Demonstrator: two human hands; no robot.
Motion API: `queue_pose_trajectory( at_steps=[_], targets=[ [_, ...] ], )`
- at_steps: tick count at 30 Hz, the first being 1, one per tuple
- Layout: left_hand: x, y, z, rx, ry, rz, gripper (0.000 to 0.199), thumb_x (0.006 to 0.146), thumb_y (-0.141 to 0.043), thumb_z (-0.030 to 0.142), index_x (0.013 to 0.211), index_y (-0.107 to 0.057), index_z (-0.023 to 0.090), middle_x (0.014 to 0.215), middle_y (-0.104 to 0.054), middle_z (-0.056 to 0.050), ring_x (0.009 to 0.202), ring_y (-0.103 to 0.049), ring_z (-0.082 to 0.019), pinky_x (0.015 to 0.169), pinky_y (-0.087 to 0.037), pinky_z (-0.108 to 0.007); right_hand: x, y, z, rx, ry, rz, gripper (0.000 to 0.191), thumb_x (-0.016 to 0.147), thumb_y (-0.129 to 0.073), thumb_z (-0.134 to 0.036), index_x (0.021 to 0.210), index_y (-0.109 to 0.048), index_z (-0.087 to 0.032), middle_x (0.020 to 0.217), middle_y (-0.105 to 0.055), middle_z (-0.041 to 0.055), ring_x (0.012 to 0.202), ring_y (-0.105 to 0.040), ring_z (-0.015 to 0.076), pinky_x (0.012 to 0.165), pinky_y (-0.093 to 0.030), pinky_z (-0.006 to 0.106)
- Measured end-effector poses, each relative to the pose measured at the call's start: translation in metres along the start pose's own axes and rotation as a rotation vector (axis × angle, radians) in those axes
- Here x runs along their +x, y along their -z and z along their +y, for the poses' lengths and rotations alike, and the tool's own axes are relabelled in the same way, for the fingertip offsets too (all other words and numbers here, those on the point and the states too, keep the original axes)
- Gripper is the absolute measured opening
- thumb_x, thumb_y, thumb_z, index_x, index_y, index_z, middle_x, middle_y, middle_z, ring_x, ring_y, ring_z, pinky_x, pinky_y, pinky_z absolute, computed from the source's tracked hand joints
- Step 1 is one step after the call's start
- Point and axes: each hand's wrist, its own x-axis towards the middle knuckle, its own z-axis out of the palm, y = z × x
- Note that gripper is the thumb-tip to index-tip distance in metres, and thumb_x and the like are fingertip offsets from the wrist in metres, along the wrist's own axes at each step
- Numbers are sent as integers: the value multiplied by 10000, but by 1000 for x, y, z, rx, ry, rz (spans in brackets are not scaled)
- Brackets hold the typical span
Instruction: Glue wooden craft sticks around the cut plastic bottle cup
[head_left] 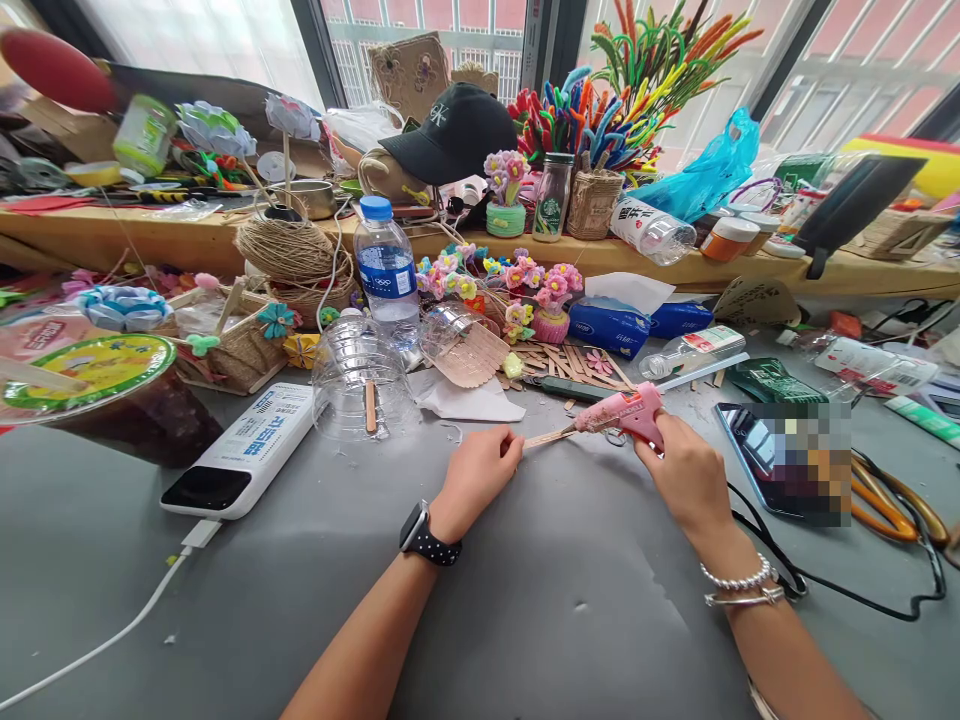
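Note:
My left hand (480, 472), with a watch on its wrist, pinches the near end of a small wooden craft stick (546, 439) above the grey table. Wrapped around the handle of a pink hot glue gun (621, 410), my right hand (686, 478) points its nozzle left, at the stick's far end. Whether the nozzle touches the wood I cannot tell. Left of my hands lies a clear ribbed plastic bottle piece (341, 375) with one wooden strip (370, 406) on it. Beyond the glue gun several loose craft sticks (574, 362) lie beside a dark green cutter-like tool (566, 389).
A white power bank (244, 450) and a lidded drink cup (112, 400) stand on the left. To the right are a phone (765, 450), orange-handled scissors (885, 510) and a black cable (862, 598). A water bottle (386, 270) stands near the crowded wooden ledge (465, 262).

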Motion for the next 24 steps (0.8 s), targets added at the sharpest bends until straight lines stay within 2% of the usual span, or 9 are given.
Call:
queue_pose_trajectory(
  at_steps=[24],
  targets=[
    [0,1,1,-6,-1,2,293,813,-348,339,610,-490,184,606,-599,-7,586,-519,-141,547,-333,-232,0,3,1,4,-20,-25,250,832,-377,-366,765,-509,-164,648,-550,47,581,-491,165,488,-294,262]
  ],
)
